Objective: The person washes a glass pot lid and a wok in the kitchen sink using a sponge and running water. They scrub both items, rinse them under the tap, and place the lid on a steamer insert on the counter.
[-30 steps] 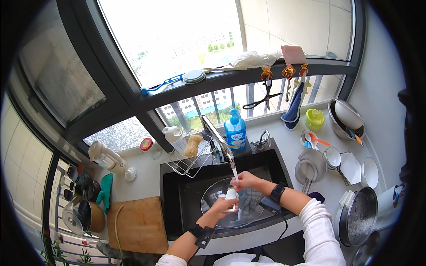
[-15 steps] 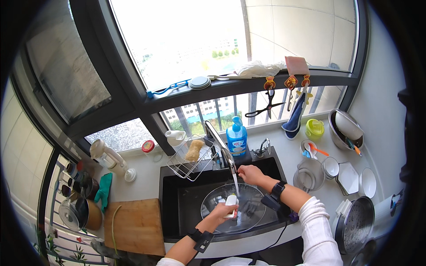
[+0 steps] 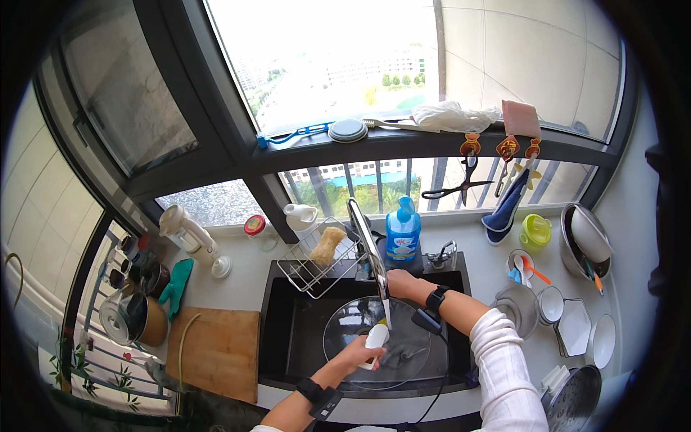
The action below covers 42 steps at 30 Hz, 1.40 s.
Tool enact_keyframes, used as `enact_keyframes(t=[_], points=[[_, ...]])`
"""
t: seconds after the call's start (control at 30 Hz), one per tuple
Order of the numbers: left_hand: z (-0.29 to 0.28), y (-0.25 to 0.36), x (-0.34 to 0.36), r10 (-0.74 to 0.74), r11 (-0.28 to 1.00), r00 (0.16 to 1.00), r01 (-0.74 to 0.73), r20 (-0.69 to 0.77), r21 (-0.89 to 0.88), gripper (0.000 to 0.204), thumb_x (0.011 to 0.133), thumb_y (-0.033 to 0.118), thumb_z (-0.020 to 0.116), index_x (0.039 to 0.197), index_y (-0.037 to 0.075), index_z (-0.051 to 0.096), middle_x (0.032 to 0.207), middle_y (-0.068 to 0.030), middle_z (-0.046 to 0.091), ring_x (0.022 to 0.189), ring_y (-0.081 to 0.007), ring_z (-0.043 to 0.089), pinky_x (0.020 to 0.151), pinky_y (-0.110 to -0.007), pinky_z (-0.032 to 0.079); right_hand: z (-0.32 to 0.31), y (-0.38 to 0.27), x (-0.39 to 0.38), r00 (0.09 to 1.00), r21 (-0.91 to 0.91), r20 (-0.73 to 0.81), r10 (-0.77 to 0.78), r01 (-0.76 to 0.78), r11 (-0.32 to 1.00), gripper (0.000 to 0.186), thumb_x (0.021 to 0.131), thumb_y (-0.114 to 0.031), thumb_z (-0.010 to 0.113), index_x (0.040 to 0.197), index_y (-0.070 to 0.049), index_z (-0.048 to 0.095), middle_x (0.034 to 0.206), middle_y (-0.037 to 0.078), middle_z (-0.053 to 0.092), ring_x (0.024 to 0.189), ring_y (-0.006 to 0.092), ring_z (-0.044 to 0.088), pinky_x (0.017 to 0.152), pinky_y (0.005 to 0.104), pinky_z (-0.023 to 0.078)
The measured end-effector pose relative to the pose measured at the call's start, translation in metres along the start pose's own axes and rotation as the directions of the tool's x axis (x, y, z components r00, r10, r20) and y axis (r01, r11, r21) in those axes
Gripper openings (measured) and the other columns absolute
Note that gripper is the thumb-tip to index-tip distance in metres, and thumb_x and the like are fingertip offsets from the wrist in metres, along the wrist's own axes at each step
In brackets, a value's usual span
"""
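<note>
My left hand (image 3: pixel 362 353) is closed around a small white object (image 3: pixel 376 337) with a rounded end, whose kind I cannot make out. It is held just under the tap (image 3: pixel 371 252), where water runs down onto it. Below lies a round glass lid (image 3: pixel 338 345) in the black sink (image 3: pixel 288 345). My right hand (image 3: pixel 401 284) is right behind the tap's spout, in front of the blue dish soap bottle (image 3: pixel 403 234). Its fingers are mostly hidden by the spout.
Left of the tap a wire rack (image 3: pixel 306 270) holds a tan sponge (image 3: pixel 328 246). A wooden cutting board (image 3: pixel 216 356) lies left of the sink. To the right stand a glass bowl (image 3: pixel 515 309), small white bowls (image 3: pixel 551 304) and a metal basin (image 3: pixel 576 237). Scissors (image 3: pixel 461 189) hang above.
My right hand has moved slightly left and is now further behind the spout. My left hand still holds the white object under the stream. The whole view has shifted a little.
</note>
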<state>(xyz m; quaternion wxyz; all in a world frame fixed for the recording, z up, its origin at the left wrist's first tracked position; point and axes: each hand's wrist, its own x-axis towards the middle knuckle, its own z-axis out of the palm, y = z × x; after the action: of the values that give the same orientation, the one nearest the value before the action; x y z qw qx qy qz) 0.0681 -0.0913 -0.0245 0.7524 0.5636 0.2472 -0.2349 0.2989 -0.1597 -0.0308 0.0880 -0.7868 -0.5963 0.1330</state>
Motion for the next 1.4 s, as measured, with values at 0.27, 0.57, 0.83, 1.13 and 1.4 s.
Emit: enact_keyframes(t=[0.27, 0.57, 0.83, 1.13, 1.4], points=[[0.009, 0.004, 0.002, -0.020, 0.999, 1.000, 0.020, -0.012, -0.036, 0.021, 0.080, 0.008, 0.065, 0.091, -0.002, 0.050, 0.068, -0.0064, 0.056, 0.051, -0.0126, 0.055, 0.047, -0.025, 0.045, -0.004, 0.007, 0.001, 1.000, 0.014, 0.022, -0.019, 0.019, 1.000, 0.010, 0.077, -0.009, 0.059, 0.085, -0.003, 0.061, 0.079, 0.017, 0.064, 0.079, 0.0346, 0.062, 0.065, 0.0444, 0.048], [0.006, 0.003, -0.001, 0.017, 0.998, 0.999, -0.019, -0.032, -0.064, 0.022, 0.080, 0.007, 0.064, 0.094, -0.001, 0.050, 0.068, -0.0056, 0.055, 0.050, -0.0120, 0.054, 0.045, -0.025, 0.044, -0.005, 0.013, 0.004, 0.995, 0.012, 0.012, -0.103, 0.103, 0.995, 0.010, 0.078, -0.011, 0.059, 0.082, -0.003, 0.061, 0.076, 0.019, 0.063, 0.076, 0.0359, 0.062, 0.065, 0.0461, 0.048], [0.001, 0.001, 0.002, 0.036, 0.997, 0.999, -0.039, -0.033, -0.068, 0.021, 0.080, 0.006, 0.064, 0.094, -0.002, 0.050, 0.068, -0.0054, 0.055, 0.050, -0.0120, 0.054, 0.045, -0.025, 0.044, 0.007, 0.015, 0.006, 0.998, -0.060, -0.016, -0.066, 0.065, 0.996, 0.012, 0.081, -0.015, 0.056, 0.083, -0.003, 0.057, 0.072, 0.017, 0.063, 0.072, 0.0340, 0.063, 0.059, 0.0446, 0.049], [-0.002, 0.003, -0.003, 0.049, 0.994, 0.998, -0.053, -0.041, -0.098, 0.026, 0.079, 0.005, 0.066, 0.097, -0.003, 0.048, 0.069, -0.0062, 0.055, 0.050, -0.0125, 0.054, 0.043, -0.024, 0.044, 0.025, 0.014, 0.015, 0.983, -0.222, -0.128, -0.128, 0.097, 0.970, 0.009, 0.077, -0.011, 0.052, 0.073, -0.003, 0.055, 0.061, 0.014, 0.062, 0.059, 0.0300, 0.064, 0.048, 0.0396, 0.049], [-0.003, 0.007, -0.004, 0.063, 0.993, 0.996, -0.069, -0.056, -0.094, 0.027, 0.080, 0.006, 0.065, 0.099, -0.002, 0.048, 0.070, -0.0057, 0.055, 0.051, -0.0117, 0.054, 0.044, -0.024, 0.044, 0.028, 0.010, 0.012, 0.975, -0.200, -0.182, -0.128, 0.091, 0.976, 0.006, 0.076, -0.009, 0.052, 0.073, -0.003, 0.054, 0.060, 0.013, 0.061, 0.057, 0.0297, 0.064, 0.047, 0.0389, 0.049]])
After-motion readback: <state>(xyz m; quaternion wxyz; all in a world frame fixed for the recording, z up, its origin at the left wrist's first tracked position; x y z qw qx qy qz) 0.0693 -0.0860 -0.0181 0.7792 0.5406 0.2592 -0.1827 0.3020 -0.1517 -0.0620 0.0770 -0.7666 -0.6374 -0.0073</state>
